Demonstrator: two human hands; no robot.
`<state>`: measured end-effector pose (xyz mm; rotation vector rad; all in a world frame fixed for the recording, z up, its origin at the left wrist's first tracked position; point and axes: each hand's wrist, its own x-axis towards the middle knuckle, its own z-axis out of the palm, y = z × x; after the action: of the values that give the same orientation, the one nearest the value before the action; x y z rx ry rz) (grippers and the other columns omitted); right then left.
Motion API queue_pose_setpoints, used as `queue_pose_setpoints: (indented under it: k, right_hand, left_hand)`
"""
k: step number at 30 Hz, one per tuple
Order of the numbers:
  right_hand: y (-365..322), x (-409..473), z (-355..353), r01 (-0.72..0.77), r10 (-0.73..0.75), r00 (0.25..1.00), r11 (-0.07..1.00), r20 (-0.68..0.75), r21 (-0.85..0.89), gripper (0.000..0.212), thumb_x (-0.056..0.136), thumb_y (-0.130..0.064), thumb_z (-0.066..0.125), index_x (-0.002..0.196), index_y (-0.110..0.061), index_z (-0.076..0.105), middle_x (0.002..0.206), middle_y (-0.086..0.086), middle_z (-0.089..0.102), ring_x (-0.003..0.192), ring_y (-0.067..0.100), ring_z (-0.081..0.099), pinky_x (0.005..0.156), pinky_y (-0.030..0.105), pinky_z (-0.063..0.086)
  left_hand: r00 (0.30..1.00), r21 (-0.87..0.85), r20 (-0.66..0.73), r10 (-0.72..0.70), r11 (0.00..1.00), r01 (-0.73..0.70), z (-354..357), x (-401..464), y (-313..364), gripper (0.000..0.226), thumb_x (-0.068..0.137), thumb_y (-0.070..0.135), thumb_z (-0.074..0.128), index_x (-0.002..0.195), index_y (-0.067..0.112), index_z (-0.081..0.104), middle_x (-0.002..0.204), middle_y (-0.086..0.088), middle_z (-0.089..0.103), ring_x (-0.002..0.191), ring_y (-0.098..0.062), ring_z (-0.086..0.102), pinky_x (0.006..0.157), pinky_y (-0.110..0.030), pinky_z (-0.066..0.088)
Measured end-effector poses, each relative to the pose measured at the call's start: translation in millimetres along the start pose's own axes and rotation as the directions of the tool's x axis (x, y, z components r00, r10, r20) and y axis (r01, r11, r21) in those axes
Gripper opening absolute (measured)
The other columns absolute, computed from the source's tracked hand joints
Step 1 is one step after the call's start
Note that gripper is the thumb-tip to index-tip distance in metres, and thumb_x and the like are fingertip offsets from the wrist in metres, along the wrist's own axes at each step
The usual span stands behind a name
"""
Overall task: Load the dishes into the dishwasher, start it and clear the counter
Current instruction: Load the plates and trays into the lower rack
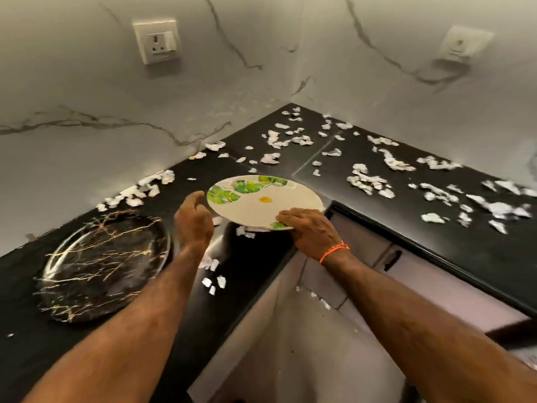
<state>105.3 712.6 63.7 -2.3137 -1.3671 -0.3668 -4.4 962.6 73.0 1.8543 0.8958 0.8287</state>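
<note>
Both bare forearms reached forward. The right hand [311, 228] gripped a plate [261, 203] at its near rim, fingers on top, an orange thread at the wrist. The left hand [193, 221] hovered just left, fingers loosely curved, holding nothing.

Just one wide-angle view here, taken from head height and aimed forward and down into the inner corner of an L-shaped counter [261, 271]. Both forearms are seen reaching in from the bottom edge, close up. The wall [87, 82] and its sockets are caught, bent, up top.
</note>
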Motion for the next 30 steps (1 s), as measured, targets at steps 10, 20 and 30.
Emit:
queue_pose_setpoints:
  k: [10, 20, 30]
  right_hand:
    - [66.3, -186.1, -109.2, -0.302, 0.294, 0.951, 0.948, -0.091, -0.099, 0.032, 0.083, -0.018, 0.065, 0.114, -0.023, 0.075, 0.123, 0.001, 0.071, 0.108, 0.026, 0.069, 0.088, 0.043, 0.055]
    - [65.8, -396.0, -187.0, -0.812, 0.789, 0.583, 0.575, -0.196, -0.103, 0.036, 0.072, -0.036, 0.053, 0.096, -0.024, 0.078, 0.1, 0.002, 0.076, 0.088, 0.032, 0.071, 0.073, 0.039, 0.06]
    - [43.4, -559.4, -186.6, -0.977, 0.976, 0.202, 0.207, -0.082, 0.048, 0.035, 0.08, -0.021, 0.06, 0.111, -0.019, 0.076, 0.114, 0.008, 0.074, 0.105, 0.034, 0.068, 0.094, 0.039, 0.052]
  left_hand:
    - [0.46, -0.05, 0.544, 0.701, 0.575, -0.817, 113.0, -110.4, 54.5, 0.02, 0.083, 0.004, 0.077, 0.102, 0.007, 0.07, 0.125, -0.019, 0.066, 0.119, -0.038, 0.061, 0.104, -0.044, 0.049]
    - [-0.067, -0.384, 0.699, 0.712, 0.295, -0.875, 218.9, -290.1, 117.5, 0.027, 0.091, 0.028, 0.058, 0.097, 0.005, 0.068, 0.1, -0.017, 0.072, 0.09, -0.034, 0.067, 0.078, -0.041, 0.057]
    - [-0.479, -0.632, 0.716, 0.508, 0.183, -0.753, 299.0, -431.2, 141.3, 0.022, 0.084, 0.021, 0.077, 0.105, 0.013, 0.076, 0.102, -0.013, 0.075, 0.087, -0.033, 0.071, 0.081, -0.042, 0.061]
